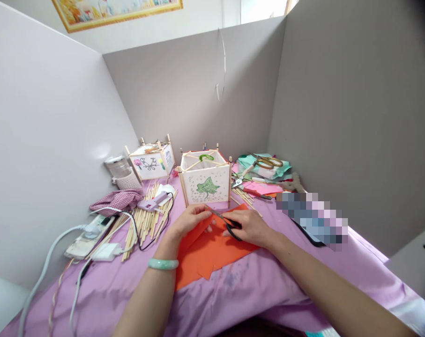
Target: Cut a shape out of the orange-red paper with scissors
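Black-handled scissors are in my right hand, fingers closed round the handles, blades pointing left toward the other hand. My left hand pinches the upper edge of a sheet of orange paper close to the blade tips. The paper lies over the purple cloth, and a small cut corner of it shows near the front edge. Just beyond the hands stands a white lantern on a stick frame, with a green leaf drawn on its front and a green cord on top.
Behind on the left is a second lantern. Wooden sticks, a lilac glue gun, a power strip and cables lie left. To the right are gold-handled scissors, red-handled pliers and a pixelated phone. Grey partitions surround the table.
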